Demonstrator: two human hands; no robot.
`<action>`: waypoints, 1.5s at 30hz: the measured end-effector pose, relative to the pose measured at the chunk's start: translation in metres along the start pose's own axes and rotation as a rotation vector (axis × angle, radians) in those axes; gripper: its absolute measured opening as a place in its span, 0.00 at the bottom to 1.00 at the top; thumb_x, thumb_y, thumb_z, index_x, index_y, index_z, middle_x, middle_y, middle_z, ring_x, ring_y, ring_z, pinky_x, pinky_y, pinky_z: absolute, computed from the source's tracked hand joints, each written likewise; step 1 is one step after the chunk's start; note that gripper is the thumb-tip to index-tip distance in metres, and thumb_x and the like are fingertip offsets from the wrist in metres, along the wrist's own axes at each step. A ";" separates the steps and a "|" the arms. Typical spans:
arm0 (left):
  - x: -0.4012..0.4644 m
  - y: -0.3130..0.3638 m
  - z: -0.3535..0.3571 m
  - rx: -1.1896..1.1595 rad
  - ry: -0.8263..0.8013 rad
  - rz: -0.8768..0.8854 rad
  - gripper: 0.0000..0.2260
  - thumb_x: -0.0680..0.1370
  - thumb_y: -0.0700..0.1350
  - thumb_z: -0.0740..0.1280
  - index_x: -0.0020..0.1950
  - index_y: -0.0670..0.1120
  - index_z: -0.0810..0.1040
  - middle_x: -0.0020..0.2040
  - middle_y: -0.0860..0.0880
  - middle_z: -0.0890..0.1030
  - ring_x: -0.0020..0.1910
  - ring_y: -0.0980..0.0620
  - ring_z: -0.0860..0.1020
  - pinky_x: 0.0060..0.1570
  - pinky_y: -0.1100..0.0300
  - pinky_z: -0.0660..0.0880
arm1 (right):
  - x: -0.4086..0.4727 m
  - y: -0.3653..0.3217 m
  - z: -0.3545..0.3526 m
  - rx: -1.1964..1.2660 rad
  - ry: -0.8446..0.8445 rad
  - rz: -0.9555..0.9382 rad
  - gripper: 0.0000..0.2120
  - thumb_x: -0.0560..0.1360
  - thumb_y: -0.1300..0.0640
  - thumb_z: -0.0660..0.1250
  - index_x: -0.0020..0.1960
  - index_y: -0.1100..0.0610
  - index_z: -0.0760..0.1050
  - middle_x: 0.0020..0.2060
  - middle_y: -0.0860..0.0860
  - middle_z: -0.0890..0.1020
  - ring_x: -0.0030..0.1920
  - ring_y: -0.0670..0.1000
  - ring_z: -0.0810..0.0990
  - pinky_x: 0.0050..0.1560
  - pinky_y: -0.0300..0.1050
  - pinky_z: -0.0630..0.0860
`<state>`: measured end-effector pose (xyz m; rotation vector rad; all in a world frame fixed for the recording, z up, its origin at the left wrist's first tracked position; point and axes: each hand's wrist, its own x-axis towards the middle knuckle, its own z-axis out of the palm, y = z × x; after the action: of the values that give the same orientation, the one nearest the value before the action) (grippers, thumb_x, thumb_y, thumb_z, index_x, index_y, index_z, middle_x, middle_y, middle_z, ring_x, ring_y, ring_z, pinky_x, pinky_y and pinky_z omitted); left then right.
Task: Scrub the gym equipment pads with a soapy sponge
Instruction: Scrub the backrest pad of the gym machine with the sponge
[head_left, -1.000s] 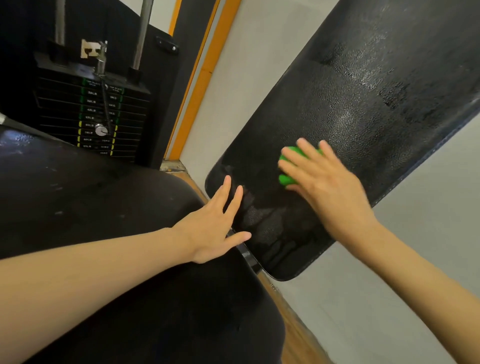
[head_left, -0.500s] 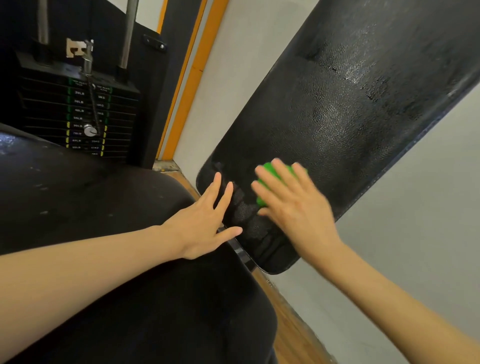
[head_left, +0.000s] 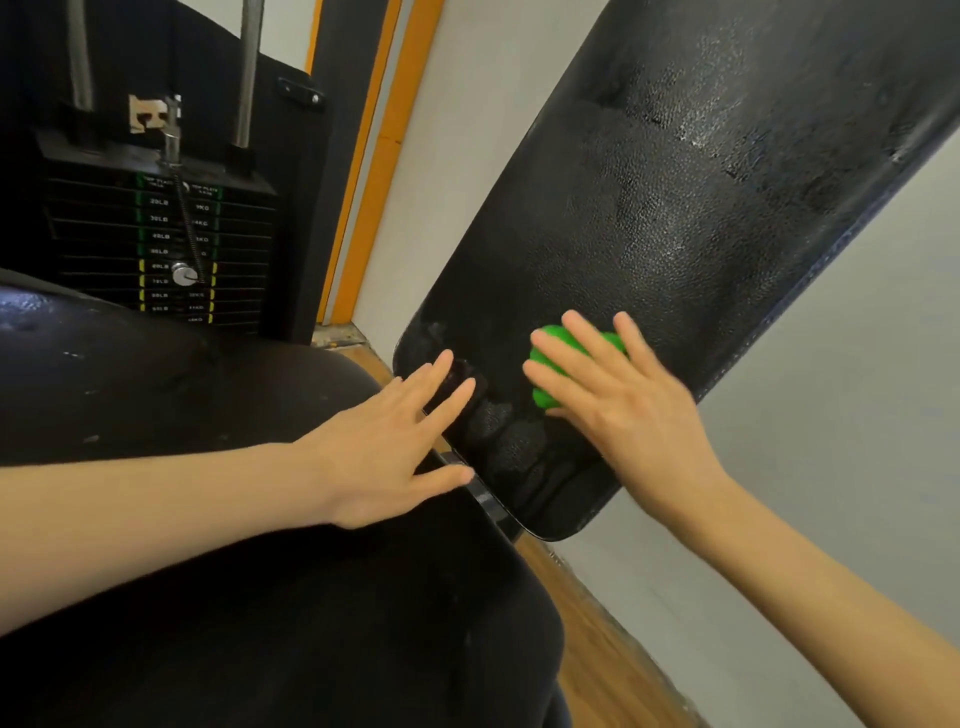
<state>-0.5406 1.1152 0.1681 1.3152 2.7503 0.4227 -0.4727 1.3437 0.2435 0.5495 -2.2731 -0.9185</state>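
The right hand (head_left: 618, 410) lies flat on a green sponge (head_left: 550, 364) and presses it against the long black back pad (head_left: 675, 218), which runs tilted from the 5 o'clock part of the view up toward 1 o'clock. Its grip is wide: the fingers (head_left: 576, 332) are straight and spread across the sponge, and green shows between them and at the 9 o'clock side of the hand. The thumb is hidden under the palm, so whether it tucks round the sponge cannot be told. The sponge sits on the lower part of the back pad, just above its rounded bottom end.

The left hand (head_left: 395, 452) is at 9 o'clock from the sponge, near it but apart. Its grip is also wide and holds nothing; the palm appears to rest on the edge of the dark seat pad (head_left: 208, 597), with the straight fingertips reaching over the lower left corner of the back pad.

The back pad's pebbled skin glistens wet, with paler smeared patches between the two hands and dull streaks higher up toward 1 o'clock.

At 10 o'clock stands a black weight stack (head_left: 156, 244) with green and yellow labels and a silver pin (head_left: 183, 274). An orange frame post (head_left: 371, 166) rises at 12 o'clock, and wood floor (head_left: 613, 654) shows at 5 o'clock.
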 end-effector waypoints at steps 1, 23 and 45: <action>-0.005 -0.001 0.002 -0.003 -0.023 -0.008 0.36 0.78 0.67 0.49 0.78 0.59 0.32 0.76 0.55 0.26 0.78 0.50 0.37 0.77 0.52 0.51 | 0.000 0.008 -0.004 -0.001 0.032 0.057 0.18 0.78 0.54 0.59 0.65 0.56 0.76 0.68 0.54 0.74 0.71 0.59 0.68 0.73 0.59 0.55; -0.018 -0.001 0.008 -0.016 -0.076 0.068 0.35 0.73 0.73 0.42 0.76 0.65 0.33 0.75 0.62 0.26 0.73 0.60 0.38 0.74 0.61 0.54 | -0.037 -0.023 0.000 -0.104 -0.004 0.038 0.19 0.81 0.49 0.57 0.69 0.55 0.74 0.71 0.53 0.71 0.72 0.58 0.67 0.73 0.56 0.59; -0.018 0.004 0.005 -0.025 -0.152 0.010 0.35 0.72 0.71 0.43 0.76 0.63 0.34 0.77 0.60 0.29 0.70 0.60 0.37 0.75 0.57 0.53 | -0.055 -0.019 0.001 0.138 0.043 -0.083 0.20 0.80 0.52 0.62 0.67 0.63 0.74 0.69 0.57 0.73 0.71 0.60 0.68 0.74 0.56 0.56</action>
<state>-0.5251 1.1048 0.1630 1.2986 2.6075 0.3414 -0.4310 1.3629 0.2073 0.7213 -2.3016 -0.7851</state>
